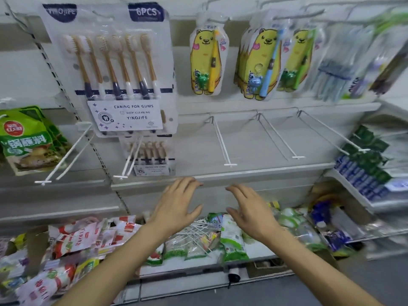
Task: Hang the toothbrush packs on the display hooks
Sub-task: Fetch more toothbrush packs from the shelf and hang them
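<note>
Empty hands (pixel 176 206) (pixel 254 214), bare hooks (pixel 224 143) above, possibly snack packets (pixel 88 237) below

The big toothbrush pack (pixel 110 69) is showing tan handles with navy and white tips under navy labels. The bear packs (pixel 207 60) are glowing yellow, carrying yellow, blue and green brushes. The pouch (pixel 28 140) is showing green with a red badge.
</note>
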The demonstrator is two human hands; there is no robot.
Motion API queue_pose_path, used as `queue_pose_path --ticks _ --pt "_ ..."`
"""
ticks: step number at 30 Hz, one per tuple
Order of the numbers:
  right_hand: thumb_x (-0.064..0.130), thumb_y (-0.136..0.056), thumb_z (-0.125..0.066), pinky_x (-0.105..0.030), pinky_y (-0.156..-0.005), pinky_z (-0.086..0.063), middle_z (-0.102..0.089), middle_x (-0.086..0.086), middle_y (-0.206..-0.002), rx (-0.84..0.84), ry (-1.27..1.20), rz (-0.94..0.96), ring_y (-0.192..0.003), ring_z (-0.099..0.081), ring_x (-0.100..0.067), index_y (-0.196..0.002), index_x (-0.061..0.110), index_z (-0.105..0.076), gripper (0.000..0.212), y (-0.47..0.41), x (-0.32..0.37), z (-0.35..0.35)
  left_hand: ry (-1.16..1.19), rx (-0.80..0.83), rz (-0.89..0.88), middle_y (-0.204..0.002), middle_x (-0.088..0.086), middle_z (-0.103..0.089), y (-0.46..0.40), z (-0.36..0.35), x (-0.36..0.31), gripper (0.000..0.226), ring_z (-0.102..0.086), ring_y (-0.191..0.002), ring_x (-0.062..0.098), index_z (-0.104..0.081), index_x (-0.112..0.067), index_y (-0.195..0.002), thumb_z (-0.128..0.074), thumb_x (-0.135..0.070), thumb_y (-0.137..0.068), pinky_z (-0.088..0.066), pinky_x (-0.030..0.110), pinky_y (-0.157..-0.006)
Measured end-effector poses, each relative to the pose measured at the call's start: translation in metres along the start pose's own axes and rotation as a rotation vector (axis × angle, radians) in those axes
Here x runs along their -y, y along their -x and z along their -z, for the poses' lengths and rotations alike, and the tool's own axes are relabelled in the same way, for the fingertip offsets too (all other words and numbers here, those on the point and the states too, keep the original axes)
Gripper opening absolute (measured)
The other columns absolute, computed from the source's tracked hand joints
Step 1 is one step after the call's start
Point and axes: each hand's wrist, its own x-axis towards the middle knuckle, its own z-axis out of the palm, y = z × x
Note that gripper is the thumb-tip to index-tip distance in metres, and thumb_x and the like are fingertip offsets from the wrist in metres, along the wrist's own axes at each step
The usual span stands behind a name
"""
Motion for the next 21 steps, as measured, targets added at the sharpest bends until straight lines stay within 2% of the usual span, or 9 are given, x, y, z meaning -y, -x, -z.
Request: queue_pose_path --ticks 6,13,21 --pt "0.045 -0.091 -0.052 -0.035 -0.099 -0.048 -0.055 0.000 -0.135 -0.060 0.050 -0.079 -0.123 -0.052 -0.022 -0.135 0.018 -0.052 0.051 0.061 -0.045 0.049 -0.024 0.003 -0.167 -0.132 -0.003 -0.053 -0.033 -0.004 -0.088 0.057 -0.048 -0.124 0.017 -0.049 -0.023 -0.135 -0.057 -0.049 -0.085 -0.044 0.037 -0.101" --pt "0.035 -0.087 -0.068 -0.033 -0.098 -0.049 -0.059 0.001 -0.128 -0.168 0.114 -0.194 -0.119 -0.055 -0.019 -0.131 0.017 -0.055 0.049 0.143 -0.122 0.121 -0.060 0.018 -0.278 -0.126 -0.003 -0.057 -0.072 -0.023 -0.206 0.057 -0.053 -0.117 0.019 -0.052 -0.022 -0.131 -0.052 -0.052 -0.082 -0.050 0.038 -0.096" --pt "0.035 -0.088 -0.067 -0.034 -0.104 -0.046 -0.056 0.002 -0.133 -0.221 0.195 -0.306 -0.124 -0.052 -0.020 -0.133 0.017 -0.054 0.050 0.237 -0.238 0.217 -0.034 -0.024 -0.385 -0.122 -0.002 -0.059 -0.127 -0.052 -0.369 0.056 -0.057 -0.111 0.022 -0.051 -0.021 -0.129 -0.052 -0.051 -0.083 -0.053 0.038 -0.088"
